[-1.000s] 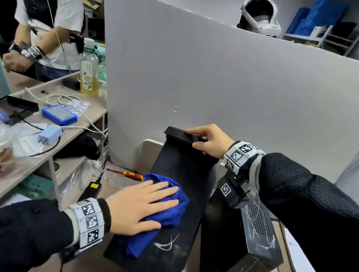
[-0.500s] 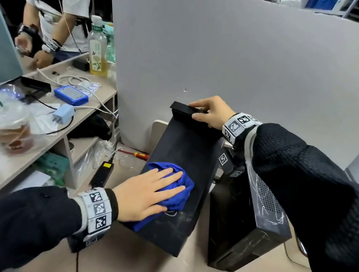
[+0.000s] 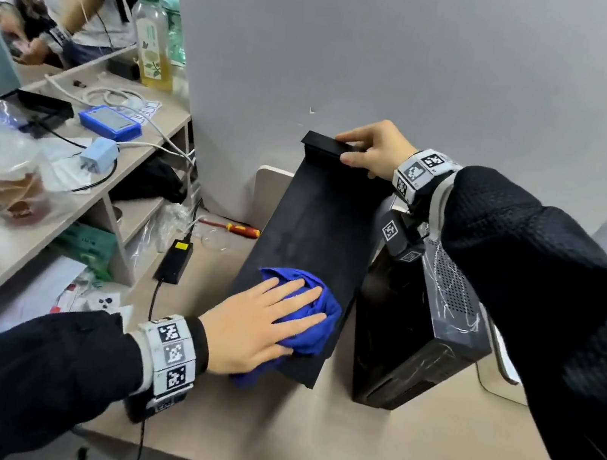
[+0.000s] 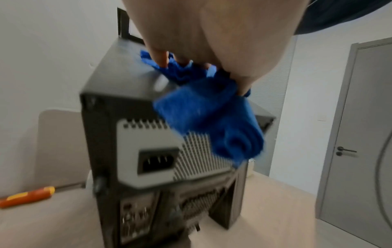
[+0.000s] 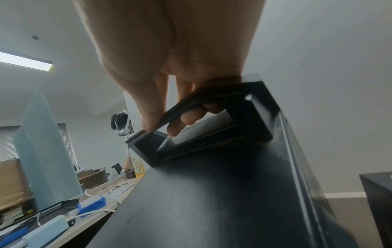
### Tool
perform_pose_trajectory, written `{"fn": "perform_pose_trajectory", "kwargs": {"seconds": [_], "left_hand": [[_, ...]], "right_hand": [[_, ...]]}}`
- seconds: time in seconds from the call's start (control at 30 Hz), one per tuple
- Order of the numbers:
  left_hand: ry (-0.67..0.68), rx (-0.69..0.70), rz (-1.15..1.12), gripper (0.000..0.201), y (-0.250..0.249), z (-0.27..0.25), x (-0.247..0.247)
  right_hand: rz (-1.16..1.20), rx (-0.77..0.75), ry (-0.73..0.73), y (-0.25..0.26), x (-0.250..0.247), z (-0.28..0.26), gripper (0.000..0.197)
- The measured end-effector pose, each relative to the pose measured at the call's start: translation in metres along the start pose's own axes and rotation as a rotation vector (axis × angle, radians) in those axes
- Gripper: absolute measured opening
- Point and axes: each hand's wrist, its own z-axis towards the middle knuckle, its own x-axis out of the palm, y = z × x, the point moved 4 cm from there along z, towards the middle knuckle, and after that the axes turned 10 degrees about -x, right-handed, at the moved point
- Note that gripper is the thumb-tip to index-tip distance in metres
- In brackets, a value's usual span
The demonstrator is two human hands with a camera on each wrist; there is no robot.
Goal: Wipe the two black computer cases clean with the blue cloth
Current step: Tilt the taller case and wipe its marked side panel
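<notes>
Two black computer cases stand side by side on the beige table. The left case [image 3: 312, 239] [image 4: 118, 104] [image 5: 212, 193] has a handle [image 3: 323, 144] [image 5: 191, 104] at its far end. My right hand [image 3: 372, 149] [image 5: 169, 67] grips that handle, fingers curled through it. My left hand [image 3: 259, 322] [image 4: 191, 25] lies flat with straight fingers on the blue cloth [image 3: 313, 323] [image 4: 207, 117], pressing it on the near end of the left case's top. Part of the cloth hangs over the near edge. The right case [image 3: 417, 327] stands untouched under my right forearm.
A red and yellow screwdriver [image 3: 242, 230] [image 4: 27, 196] and a black power adapter [image 3: 174, 261] lie left of the cases. A cluttered shelf desk [image 3: 65, 168] with a bottle [image 3: 152, 31] and cables is at left, another person behind it. A grey partition [image 3: 399, 66] stands close behind.
My left hand has slid the blue cloth along the case top toward its near end, where the cloth now overhangs the edge. My right hand has kept its grip on the handle.
</notes>
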Motion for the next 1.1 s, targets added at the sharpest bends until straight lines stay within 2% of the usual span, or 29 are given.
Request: {"fn": "perform_pose_trajectory", "kwargs": {"seconds": [0.07, 0.23, 0.3, 0.47, 0.53, 0.57, 0.67, 0.7, 0.77, 0.87, 0.93, 1.0, 1.1], "left_hand": [[-0.007, -0.021, 0.027, 0.059, 0.011, 0.018, -0.003], [0.040, -0.264, 0.021, 0.063, 0.023, 0.064, -0.008], [0.032, -0.240, 0.044, 0.063, 0.014, 0.056, -0.005], [-0.003, -0.042, 0.056, 0.063, -0.011, 0.000, 0.000], [-0.008, -0.030, 0.064, 0.062, -0.006, 0.000, 0.000], [-0.006, -0.075, 0.060, 0.061, 0.002, 0.008, -0.001], [0.047, -0.346, 0.030, 0.061, 0.024, 0.035, -0.006], [0.059, -0.385, 0.031, 0.061, 0.024, 0.035, -0.006], [0.030, -0.307, 0.039, 0.062, 0.010, 0.020, -0.001], [0.010, -0.062, 0.018, 0.064, -0.022, -0.013, 0.003], [0.020, -0.007, 0.021, 0.061, -0.023, -0.011, 0.000], [0.030, -0.080, 0.055, 0.059, -0.005, 0.013, -0.002], [0.098, -0.359, 0.047, 0.061, 0.024, 0.042, -0.012]], "right_hand": [[-0.002, 0.019, -0.011, -0.002, -0.001, 0.000, 0.039], [-0.012, 0.047, -0.036, -0.012, -0.001, 0.000, 0.038], [-0.011, 0.044, -0.041, -0.014, -0.002, -0.002, 0.038], [0.004, 0.022, -0.036, -0.015, -0.003, -0.004, 0.037], [-0.009, 0.009, -0.025, -0.013, -0.002, -0.001, 0.037], [-0.015, 0.000, -0.020, -0.011, -0.001, 0.000, 0.037], [-0.024, -0.008, -0.016, -0.007, 0.002, 0.004, 0.038], [-0.025, -0.010, -0.016, -0.005, 0.003, 0.005, 0.038], [-0.019, 0.002, -0.013, -0.004, 0.004, 0.007, 0.037], [-0.019, 0.023, -0.030, -0.007, 0.004, 0.009, 0.037], [-0.028, 0.034, -0.033, -0.009, 0.003, 0.008, 0.037], [-0.037, 0.027, -0.025, -0.008, 0.004, 0.008, 0.038], [-0.049, 0.017, -0.024, -0.003, 0.006, 0.010, 0.038]]}}
